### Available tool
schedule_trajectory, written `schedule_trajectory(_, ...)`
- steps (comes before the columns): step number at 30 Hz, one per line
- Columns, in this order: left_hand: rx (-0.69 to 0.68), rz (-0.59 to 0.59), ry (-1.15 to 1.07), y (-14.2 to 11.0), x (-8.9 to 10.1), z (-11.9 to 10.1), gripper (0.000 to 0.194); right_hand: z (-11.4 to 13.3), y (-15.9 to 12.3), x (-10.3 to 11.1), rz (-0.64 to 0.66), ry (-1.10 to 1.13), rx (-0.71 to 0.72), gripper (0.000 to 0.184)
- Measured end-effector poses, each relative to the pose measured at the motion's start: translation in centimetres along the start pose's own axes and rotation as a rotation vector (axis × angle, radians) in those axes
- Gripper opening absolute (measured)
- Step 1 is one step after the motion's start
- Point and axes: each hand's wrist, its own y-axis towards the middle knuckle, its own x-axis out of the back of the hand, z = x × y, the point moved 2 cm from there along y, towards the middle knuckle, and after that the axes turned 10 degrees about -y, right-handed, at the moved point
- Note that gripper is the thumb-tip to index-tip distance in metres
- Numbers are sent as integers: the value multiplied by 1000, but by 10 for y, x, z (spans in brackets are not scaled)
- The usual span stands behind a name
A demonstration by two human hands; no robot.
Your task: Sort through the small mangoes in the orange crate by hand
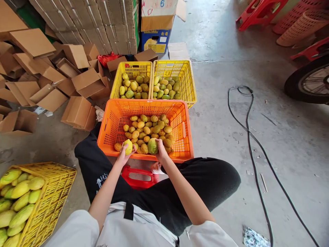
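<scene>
Above the near edge of an orange plastic crate [102, 135], my left hand [124, 156] is closed around a small yellow melon [128, 146]. My right hand [161, 151] grips a rounder green melon [153, 146] from its right side. The two held fruits are a short distance apart. Under and beyond them, many yellow and brownish-green melons [146, 130] cover the crate's floor. Against its far side stand two yellow crates: the left yellow crate [120, 70] and the right yellow crate [191, 80], each partly filled with similar fruit.
At lower left, a tilted yellow crate [51, 192] holds longer yellow-green melons [20, 190]. Loose cardboard boxes [87, 82] litter the floor at left. A red stool [140, 178] shows between my legs. Right, a black cable [249, 137] snakes across concrete near a wheel [308, 80].
</scene>
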Motion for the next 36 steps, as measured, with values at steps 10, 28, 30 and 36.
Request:
schedule_trajectory(10,-27,-78,-31,1,-8,-3,37,-1,-2,1,-74,48,-138,36)
schedule_trajectory(28,-241,-200,212,6,-11,10,62,4,-7,0,-113,39,-123,27)
schedule_trajectory(30,-240,-195,198,7,-9,12,58,6,-8,-1,-56,104,-165,26)
schedule_trajectory(36,-326,-197,205,6,-3,12,42,7,-9,-4,1,145,-214,32)
